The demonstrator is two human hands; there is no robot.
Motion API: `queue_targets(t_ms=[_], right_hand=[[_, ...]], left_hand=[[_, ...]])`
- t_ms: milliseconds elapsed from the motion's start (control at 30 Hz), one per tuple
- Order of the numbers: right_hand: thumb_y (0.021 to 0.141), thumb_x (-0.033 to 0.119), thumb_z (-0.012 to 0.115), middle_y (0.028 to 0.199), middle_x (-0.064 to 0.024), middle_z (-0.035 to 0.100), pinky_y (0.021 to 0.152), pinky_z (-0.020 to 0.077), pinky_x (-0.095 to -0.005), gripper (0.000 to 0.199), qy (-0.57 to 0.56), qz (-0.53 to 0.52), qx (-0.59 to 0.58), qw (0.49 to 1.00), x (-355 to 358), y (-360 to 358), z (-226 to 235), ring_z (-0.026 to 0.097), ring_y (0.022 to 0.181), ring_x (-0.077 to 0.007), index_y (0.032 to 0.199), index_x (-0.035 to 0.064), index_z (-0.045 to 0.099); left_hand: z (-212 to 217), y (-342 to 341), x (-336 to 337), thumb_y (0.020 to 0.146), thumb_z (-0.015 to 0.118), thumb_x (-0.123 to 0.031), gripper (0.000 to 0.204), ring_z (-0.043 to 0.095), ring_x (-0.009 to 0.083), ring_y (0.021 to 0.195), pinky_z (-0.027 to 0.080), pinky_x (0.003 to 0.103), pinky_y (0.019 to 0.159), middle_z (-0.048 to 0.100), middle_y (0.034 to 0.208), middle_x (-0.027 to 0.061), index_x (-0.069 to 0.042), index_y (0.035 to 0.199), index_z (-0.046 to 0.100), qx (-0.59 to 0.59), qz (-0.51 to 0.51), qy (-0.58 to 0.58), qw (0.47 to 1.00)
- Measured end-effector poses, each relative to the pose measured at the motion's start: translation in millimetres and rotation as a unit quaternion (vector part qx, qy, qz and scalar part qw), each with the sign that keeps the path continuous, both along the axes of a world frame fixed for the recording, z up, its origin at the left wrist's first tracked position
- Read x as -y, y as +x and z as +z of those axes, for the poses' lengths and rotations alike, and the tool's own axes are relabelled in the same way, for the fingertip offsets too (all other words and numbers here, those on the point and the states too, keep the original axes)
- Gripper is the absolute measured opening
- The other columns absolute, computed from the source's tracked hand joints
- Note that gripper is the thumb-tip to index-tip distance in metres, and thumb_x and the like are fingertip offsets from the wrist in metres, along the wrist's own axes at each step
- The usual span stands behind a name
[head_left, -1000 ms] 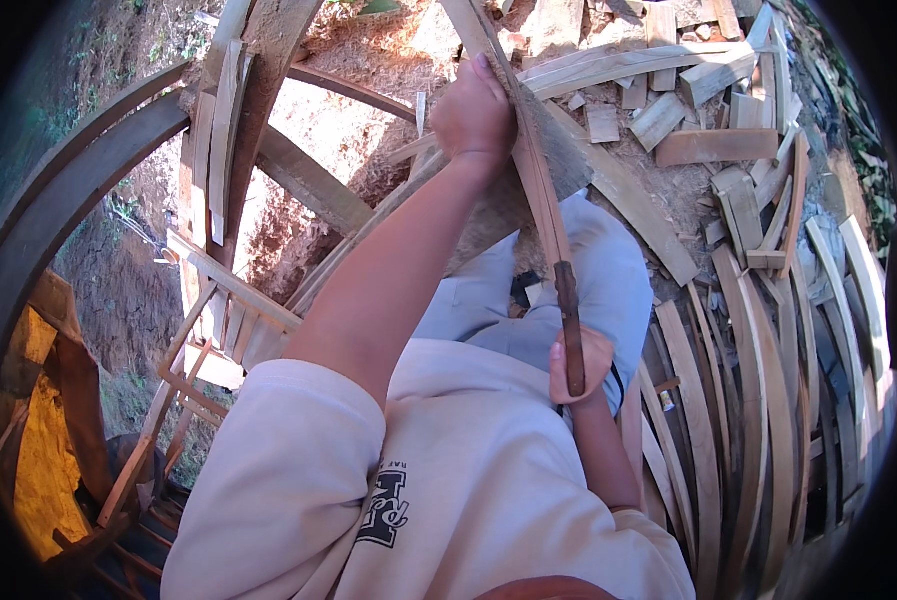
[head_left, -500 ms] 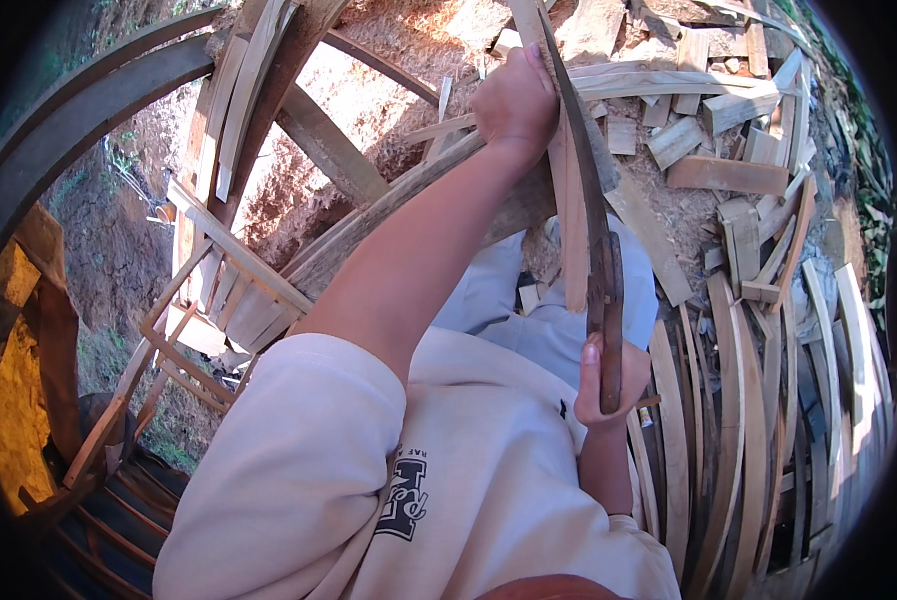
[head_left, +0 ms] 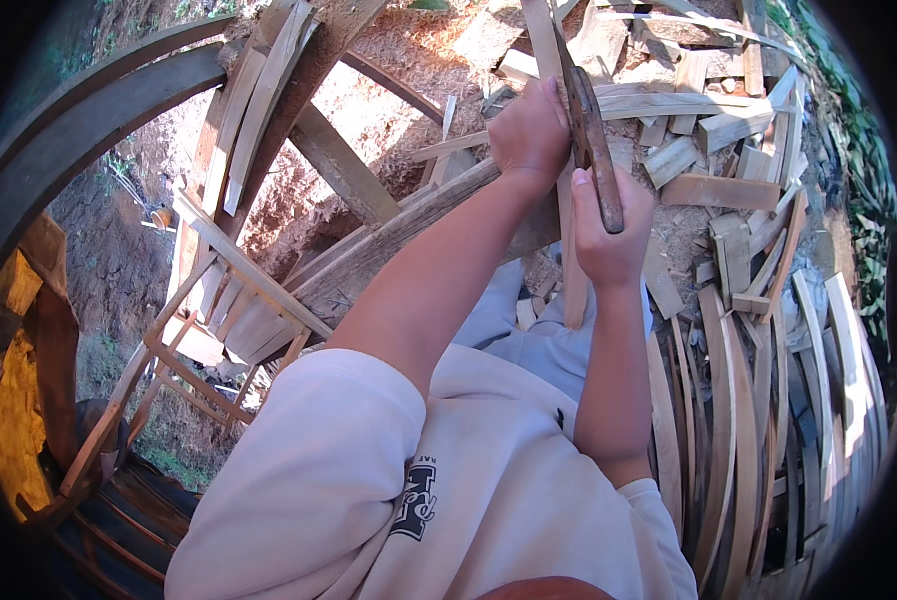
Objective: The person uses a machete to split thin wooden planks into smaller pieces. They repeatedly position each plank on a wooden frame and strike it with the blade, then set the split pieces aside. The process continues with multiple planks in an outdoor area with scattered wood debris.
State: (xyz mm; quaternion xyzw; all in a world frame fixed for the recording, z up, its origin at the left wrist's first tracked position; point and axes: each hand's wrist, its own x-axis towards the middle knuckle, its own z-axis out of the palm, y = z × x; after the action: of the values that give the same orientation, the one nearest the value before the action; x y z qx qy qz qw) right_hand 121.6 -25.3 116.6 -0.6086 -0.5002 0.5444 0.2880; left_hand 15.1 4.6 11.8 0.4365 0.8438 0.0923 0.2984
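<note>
Sawdust-strewn ground (head_left: 389, 90) lies under your work. Your left hand (head_left: 529, 130) is closed around one upright wooden slat (head_left: 569, 270), and your right hand (head_left: 609, 225), just beside it, grips one dark-handled blade (head_left: 591, 140) against that slat. Beyond them, short offcuts (head_left: 714, 160) litter the ground's far edge and long curved staves (head_left: 739, 430) lie along its right edge, too many to count.

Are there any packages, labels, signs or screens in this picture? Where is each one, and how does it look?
No packages, signs or screens are in view.
Printed mark: on the chest of the person's pale shirt, low in the picture; dark blocky shapes on cream cloth.
Left hand and right hand: on plain wooden strips and a dark tool, with no label visible.
</note>
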Motion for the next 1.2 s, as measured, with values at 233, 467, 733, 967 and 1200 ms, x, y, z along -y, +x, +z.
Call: queue_targets(t_ms=[233,467,733,967,1200], right_hand=[[0.096,0.009,0.064,0.056,-0.0046,0.048,0.049,0.0349,-0.0341,0.024,0.091,0.01,0.006,0.996,48.8,21.0,-27.1,0.048,0.05,-0.0134,0.074,0.0017,0.055],[0.095,0.008,0.062,0.059,-0.0136,0.054,0.051,0.0404,-0.041,0.018,0.072,0.042,0.06,0.995,119.6,58.1,7.6,0.054,0.048,-0.0314,0.078,0.001,0.06],[0.095,0.007,0.059,0.062,-0.0099,0.056,0.053,0.0427,-0.0339,0.017,-0.06,0.067,0.105,0.99,197.1,98.7,137.9,0.056,0.052,-0.0223,0.081,-0.0034,0.063],[0.094,0.006,0.061,0.061,-0.0103,0.055,0.051,0.0397,-0.0348,0.016,-0.08,0.076,0.075,0.991,147.2,79.6,148.4,0.055,0.051,-0.0217,0.081,-0.0019,0.063],[0.095,0.006,0.066,0.057,-0.0064,0.05,0.048,0.0339,-0.0354,0.023,-0.02,-0.006,0.025,0.999,43.9,24.0,21.8,0.049,0.048,-0.0152,0.075,0.0007,0.056]], left_hand=[[-0.9,0.1,-2.1,0.113,0.03,-0.041,0.05,0.071,0.0449,0.077,0.053,0.058,0.075,0.073,0.081,0.0217,-0.008,0.099,0.065,-0.003,0.008,-0.028,1.0],[-6.4,-3.7,-3.2,0.112,0.035,-0.039,0.047,0.072,0.0417,0.073,0.054,0.056,0.071,0.073,0.078,0.0191,-0.008,0.096,0.067,-0.031,0.011,0.012,0.999],[-3.8,0.7,1.1,0.113,0.032,-0.04,0.049,0.072,0.0409,0.078,0.054,0.055,0.074,0.073,0.08,0.0179,-0.009,0.099,0.068,-0.03,0.013,0.017,0.999],[8.7,-3.0,-2.6,0.113,0.025,-0.042,0.054,0.071,0.0465,0.09,0.052,0.058,0.084,0.074,0.092,0.023,-0.006,0.107,0.065,0.008,0.002,-0.05,0.999],[1.9,0.3,-1.9,0.113,0.03,-0.039,0.048,0.07,0.0456,0.079,0.053,0.058,0.074,0.072,0.083,0.0212,-0.008,0.1,0.065,0.009,-0.001,-0.03,1.0]])
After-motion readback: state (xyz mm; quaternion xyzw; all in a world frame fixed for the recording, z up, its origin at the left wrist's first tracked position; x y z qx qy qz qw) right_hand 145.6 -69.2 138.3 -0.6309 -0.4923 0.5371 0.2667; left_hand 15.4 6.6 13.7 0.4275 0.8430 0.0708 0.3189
